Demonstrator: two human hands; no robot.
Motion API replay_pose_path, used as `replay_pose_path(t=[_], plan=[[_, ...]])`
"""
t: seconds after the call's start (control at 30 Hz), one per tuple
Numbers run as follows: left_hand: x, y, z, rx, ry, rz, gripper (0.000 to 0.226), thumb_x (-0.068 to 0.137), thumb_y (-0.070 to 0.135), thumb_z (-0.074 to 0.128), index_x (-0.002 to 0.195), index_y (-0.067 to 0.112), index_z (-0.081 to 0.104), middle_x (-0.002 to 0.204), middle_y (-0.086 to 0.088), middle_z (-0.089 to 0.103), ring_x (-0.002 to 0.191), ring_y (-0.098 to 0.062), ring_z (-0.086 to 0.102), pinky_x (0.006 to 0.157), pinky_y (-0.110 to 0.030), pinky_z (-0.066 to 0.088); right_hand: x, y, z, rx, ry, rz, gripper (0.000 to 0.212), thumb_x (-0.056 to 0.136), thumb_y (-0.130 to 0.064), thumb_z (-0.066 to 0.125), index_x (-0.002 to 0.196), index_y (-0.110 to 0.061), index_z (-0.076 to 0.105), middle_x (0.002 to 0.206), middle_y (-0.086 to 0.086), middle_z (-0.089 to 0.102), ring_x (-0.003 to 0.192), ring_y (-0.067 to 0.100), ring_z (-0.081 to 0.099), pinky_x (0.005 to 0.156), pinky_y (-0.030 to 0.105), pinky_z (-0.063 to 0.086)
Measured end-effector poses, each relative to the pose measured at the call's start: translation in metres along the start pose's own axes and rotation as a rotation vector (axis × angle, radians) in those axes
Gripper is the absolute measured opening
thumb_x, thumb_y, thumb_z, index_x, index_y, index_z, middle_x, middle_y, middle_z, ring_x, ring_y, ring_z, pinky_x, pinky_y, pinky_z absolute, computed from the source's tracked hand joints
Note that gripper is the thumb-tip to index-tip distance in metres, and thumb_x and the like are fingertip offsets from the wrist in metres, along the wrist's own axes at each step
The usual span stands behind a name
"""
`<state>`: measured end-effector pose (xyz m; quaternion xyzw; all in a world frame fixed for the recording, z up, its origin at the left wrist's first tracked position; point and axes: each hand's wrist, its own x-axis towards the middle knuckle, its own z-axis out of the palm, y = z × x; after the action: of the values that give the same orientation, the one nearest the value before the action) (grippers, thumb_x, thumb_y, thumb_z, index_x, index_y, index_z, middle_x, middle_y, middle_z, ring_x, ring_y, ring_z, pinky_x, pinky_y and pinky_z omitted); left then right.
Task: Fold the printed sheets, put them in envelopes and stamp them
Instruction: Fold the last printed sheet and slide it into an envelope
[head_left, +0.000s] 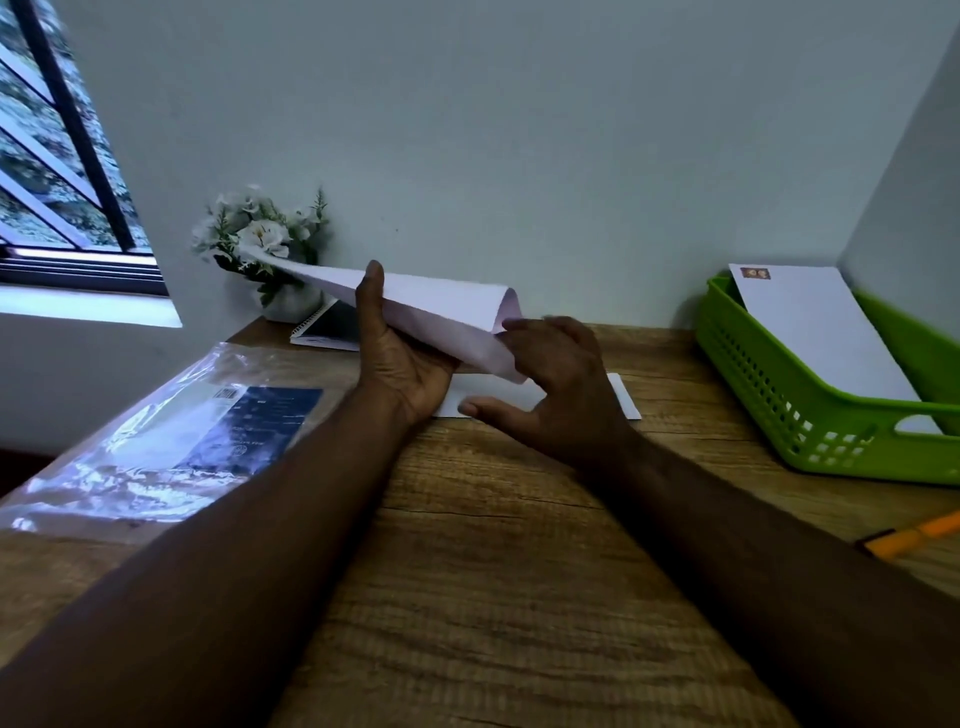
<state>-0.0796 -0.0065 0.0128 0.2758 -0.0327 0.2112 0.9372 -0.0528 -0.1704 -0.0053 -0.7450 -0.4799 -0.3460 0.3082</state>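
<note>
The folded sheet (436, 306) is held up off the counter (519, 545), its long axis running from upper left, where its far end crosses in front of the flowers (260, 234), down to the lower right, where its near corner sits just beside the right hand (556, 384); the fold is loose, the paper bowing open at the right end rather than lying flat. The left hand (395, 353) is the one that carries it; its grip is closed on the sheet near the middle, thumb up over the near face and fingers beneath. The right hand's grip is wide, thumb and fingers spread and holding nothing for certain; its fingertips (514, 326) reach the sheet's lower right end, though whether they touch or merely hover there cannot be told.

Directly beneath both hands a white envelope (618, 400) lies flat on the counter, long axis left to right, mostly hidden by the right hand; the sheet's low end therefore points down and right towards it, and the right hand is the nearer. The likely step is to flatten the fold or feed the sheet in, which would call for bringing the two long axes into line. A stamped envelope (815, 332) leans in the green basket (779, 410) at the right; a plastic packet (171, 441) lies at the left.
</note>
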Motion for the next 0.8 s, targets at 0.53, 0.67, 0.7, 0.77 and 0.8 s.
replay_pose_path(t=[0.53,0.67,0.7,0.77,0.8], plan=[[-0.016,-0.008,0.012,0.156,-0.035,-0.194,0.095,0.049,0.064,0.079,0.124,0.011,0.052,0.118,-0.021,0.052,0.107,-0.033,0.056,0.104,-0.053,0.038,-0.001,-0.016,-0.008,-0.034,-0.440,-0.058,0.056,0.082,-0.029,0.070,0.128,-0.001,0.054,0.133,0.018,0.054,0.125,0.025,0.044,0.103,0.028,0.026],[-0.011,0.020,0.006,0.086,0.006,-0.116,0.121,0.029,0.057,0.087,0.134,0.013,0.047,0.134,-0.022,0.048,0.120,-0.042,0.052,0.100,-0.061,0.039,0.002,-0.017,-0.012,0.015,-0.533,-0.113,0.072,0.080,-0.050,0.066,0.133,-0.005,0.050,0.140,0.013,0.048,0.132,0.023,0.037,0.109,0.028,0.027],[-0.009,0.029,0.002,0.078,0.008,-0.090,0.117,0.026,0.055,0.087,0.129,0.014,0.050,0.132,-0.021,0.050,0.118,-0.043,0.054,0.096,-0.060,0.043,0.003,-0.019,-0.014,0.017,-0.559,-0.131,0.076,0.079,-0.053,0.066,0.136,-0.005,0.046,0.143,0.013,0.044,0.133,0.020,0.032,0.109,0.024,0.021],[-0.008,0.044,-0.007,0.069,0.027,-0.038,0.111,0.020,0.052,0.088,0.120,0.018,0.056,0.126,-0.019,0.056,0.112,-0.042,0.060,0.088,-0.058,0.048,0.003,-0.021,-0.013,0.027,-0.596,-0.140,0.087,0.079,-0.058,0.064,0.143,-0.006,0.036,0.150,0.012,0.035,0.136,0.018,0.023,0.109,0.022,0.011],[-0.008,0.049,-0.009,0.063,0.037,-0.020,0.109,0.017,0.051,0.089,0.117,0.019,0.057,0.124,-0.019,0.058,0.108,-0.041,0.063,0.085,-0.057,0.050,0.003,-0.021,-0.013,0.033,-0.607,-0.144,0.090,0.078,-0.061,0.061,0.144,-0.007,0.033,0.152,0.011,0.032,0.138,0.020,0.022,0.110,0.024,0.011]])
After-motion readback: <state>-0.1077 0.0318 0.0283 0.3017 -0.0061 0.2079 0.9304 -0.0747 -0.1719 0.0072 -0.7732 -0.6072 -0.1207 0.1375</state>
